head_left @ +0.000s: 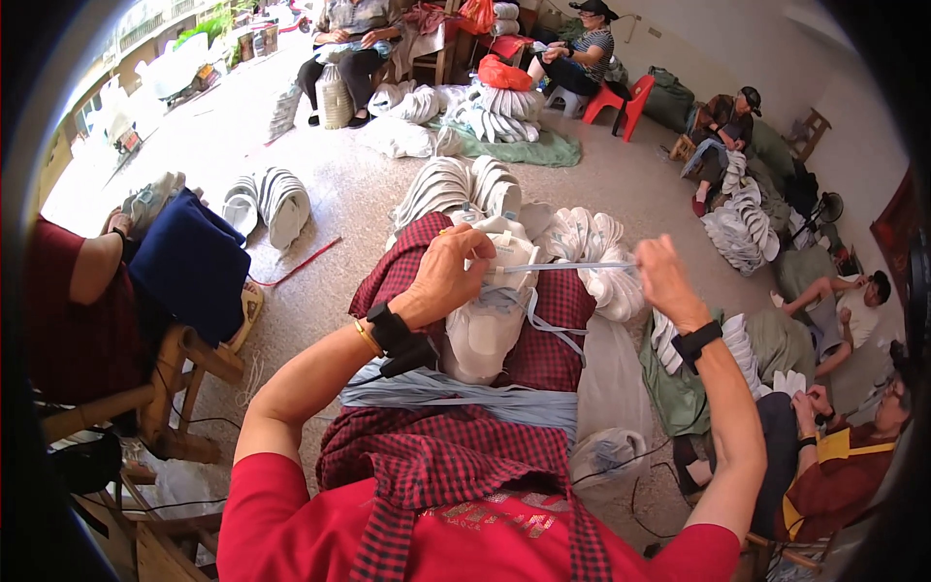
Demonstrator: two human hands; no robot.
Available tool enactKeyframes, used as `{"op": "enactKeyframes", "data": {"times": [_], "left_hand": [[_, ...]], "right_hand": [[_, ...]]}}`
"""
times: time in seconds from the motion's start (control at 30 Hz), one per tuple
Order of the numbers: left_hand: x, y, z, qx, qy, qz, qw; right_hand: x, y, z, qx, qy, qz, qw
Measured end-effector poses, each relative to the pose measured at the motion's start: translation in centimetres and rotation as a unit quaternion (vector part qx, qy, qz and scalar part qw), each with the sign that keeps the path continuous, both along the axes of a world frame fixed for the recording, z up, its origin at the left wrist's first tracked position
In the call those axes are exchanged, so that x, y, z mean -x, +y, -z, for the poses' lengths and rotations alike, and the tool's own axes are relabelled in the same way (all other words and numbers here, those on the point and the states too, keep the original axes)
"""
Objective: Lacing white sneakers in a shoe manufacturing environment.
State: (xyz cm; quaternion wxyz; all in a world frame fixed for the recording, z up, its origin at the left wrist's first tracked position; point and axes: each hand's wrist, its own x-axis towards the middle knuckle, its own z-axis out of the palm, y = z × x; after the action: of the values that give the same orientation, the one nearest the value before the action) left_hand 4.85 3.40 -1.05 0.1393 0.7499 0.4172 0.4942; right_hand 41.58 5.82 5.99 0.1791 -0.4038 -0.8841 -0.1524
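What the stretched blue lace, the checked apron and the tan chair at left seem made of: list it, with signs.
Blue lace: probably woven textile, matt; a thin flat strip without shine.
Checked apron: woven cloth, perhaps cotton, dull; soft folds.
Tan chair: wood or bamboo, satin-looking; thick rounded bars.

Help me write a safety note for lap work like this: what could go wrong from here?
The pale blue lace runs taut to the right hand; a hard pull might make it slip or strain the white shoe upper.
The slack lace hanging beside the upper could tangle.
The upper rests on the checked cloth over the lap, so a jolt might tip it off.
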Motion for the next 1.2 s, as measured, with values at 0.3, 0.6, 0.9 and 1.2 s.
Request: {"op": "enactKeyframes", "data": {"times": [0.3, 0.6, 0.9, 1.2], "left_hand": [[-0.4, -1.3, -1.2, -0.036, 0.053, 0.014, 0.998], [-3.1, -0.2, -0.6, -0.064, 0.182, 0.032, 0.981], [-3.2, 1.3, -0.5, 0.003, 0.166, 0.094, 0.982], [-2.8, -0.5, -3.9, -0.102, 0.491, -0.022, 0.865]], "right_hand": [[4.8, -2.5, 3.7, 0.024, 0.145, -0.010, 0.989], [13.6, -5.1, 4.6, 0.141, 0.231, -0.015, 0.963], [13.8, -3.9, 5.4, 0.208, 0.317, 0.006, 0.925], [13.1, -2.8, 3.3, 0.252, 0.198, -0.080, 0.944]]}}
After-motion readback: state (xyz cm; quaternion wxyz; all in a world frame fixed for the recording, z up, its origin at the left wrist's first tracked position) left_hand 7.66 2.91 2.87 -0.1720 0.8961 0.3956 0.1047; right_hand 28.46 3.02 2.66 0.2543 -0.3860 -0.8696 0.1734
